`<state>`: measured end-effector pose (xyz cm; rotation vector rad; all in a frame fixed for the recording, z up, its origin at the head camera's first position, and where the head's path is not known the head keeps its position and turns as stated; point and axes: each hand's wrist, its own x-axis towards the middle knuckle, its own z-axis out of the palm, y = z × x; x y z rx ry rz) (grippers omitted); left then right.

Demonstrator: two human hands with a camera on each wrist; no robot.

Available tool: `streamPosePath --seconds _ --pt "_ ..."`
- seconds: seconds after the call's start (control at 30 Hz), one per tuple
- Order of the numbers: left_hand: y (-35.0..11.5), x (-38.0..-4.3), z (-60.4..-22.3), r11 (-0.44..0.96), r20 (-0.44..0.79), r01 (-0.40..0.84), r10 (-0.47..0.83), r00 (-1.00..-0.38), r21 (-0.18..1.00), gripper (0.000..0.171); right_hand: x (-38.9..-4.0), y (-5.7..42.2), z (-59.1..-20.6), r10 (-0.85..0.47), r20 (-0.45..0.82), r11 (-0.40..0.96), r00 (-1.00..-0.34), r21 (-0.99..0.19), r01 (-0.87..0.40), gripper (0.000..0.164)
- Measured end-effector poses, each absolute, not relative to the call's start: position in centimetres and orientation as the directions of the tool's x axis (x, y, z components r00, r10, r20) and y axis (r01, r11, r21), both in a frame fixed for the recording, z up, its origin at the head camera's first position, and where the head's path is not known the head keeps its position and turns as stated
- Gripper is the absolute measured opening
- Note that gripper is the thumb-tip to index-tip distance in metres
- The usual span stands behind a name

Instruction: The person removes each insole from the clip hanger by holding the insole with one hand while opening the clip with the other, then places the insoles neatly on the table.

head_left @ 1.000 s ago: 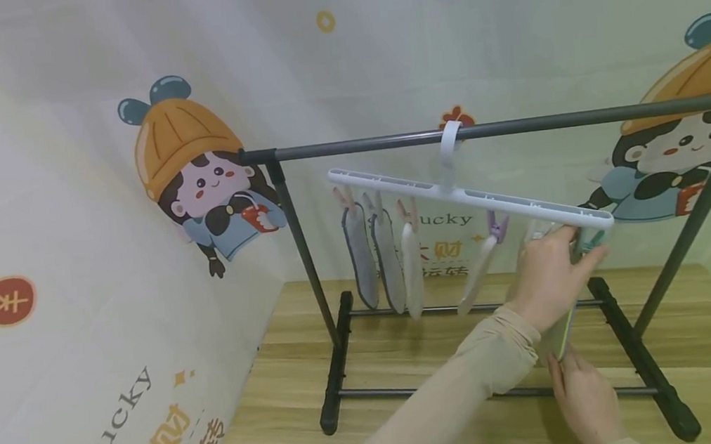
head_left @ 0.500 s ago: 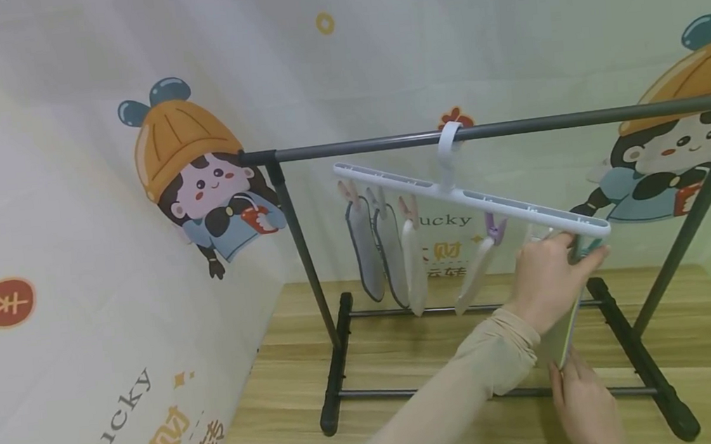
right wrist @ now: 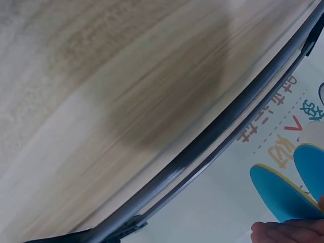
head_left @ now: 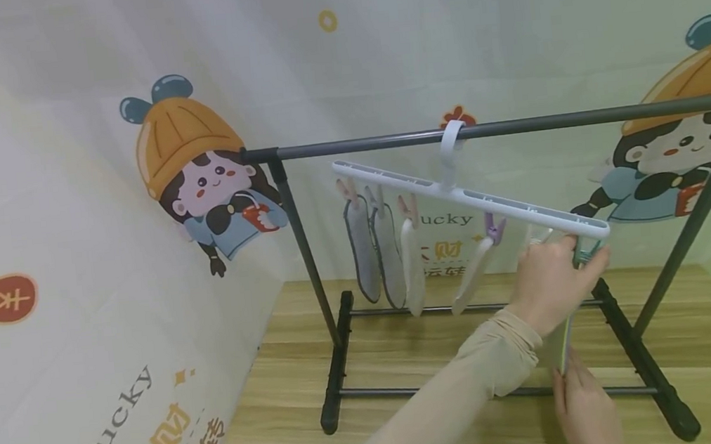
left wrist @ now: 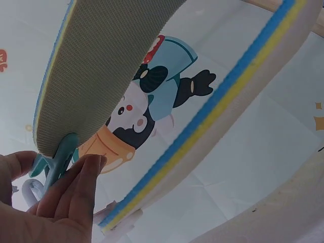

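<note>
My left hand (head_left: 547, 279) pinches a teal clothespin (left wrist: 63, 157) between thumb and fingers, below the low right end of a tilted white hanger (head_left: 390, 179). The clothespin's tip overlaps the end of a grey mesh insole (left wrist: 101, 66) with a blue and yellow edge. Lower down, the fingers of my right hand (head_left: 590, 406) hold that insole's bottom end. Beside it a second, pale insole (left wrist: 266, 83) with the same striped edge hangs from a whitish clip. Blue insole undersides (right wrist: 281, 192) appear beside my right fingers in the right wrist view.
A dark metal rack (head_left: 349, 147) carries the hanger by its hook. Two grey insoles (head_left: 363, 256) and a pale insole (head_left: 412, 273) hang at the left, and another hangs from a purple clothespin (head_left: 493, 230). The rack stands on a wood-grain surface (head_left: 456, 354) before a printed backdrop.
The hanger's left end has risen slightly and its hanging insoles have swung right. My right hand has shifted a little downward along with the insole's lower end. The left hand keeps its pinch.
</note>
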<state>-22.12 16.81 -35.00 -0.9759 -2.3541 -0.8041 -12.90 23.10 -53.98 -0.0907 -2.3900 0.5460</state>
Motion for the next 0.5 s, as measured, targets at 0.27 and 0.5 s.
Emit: streamPosePath --seconds 0.27,0.5 --pt "16.6 -21.6 -34.7 0.613 0.587 0.736 0.495 -0.641 0.286 0.032 -12.4 23.4 -54.4 0.242 0.601 0.897 -0.762 -0.438 -0.061 0.031" --pt "16.6 -21.6 -34.5 0.604 0.637 0.750 0.472 -0.610 0.270 0.036 -11.7 23.4 -54.9 0.318 0.571 0.875 -0.757 -0.484 0.002 0.026"
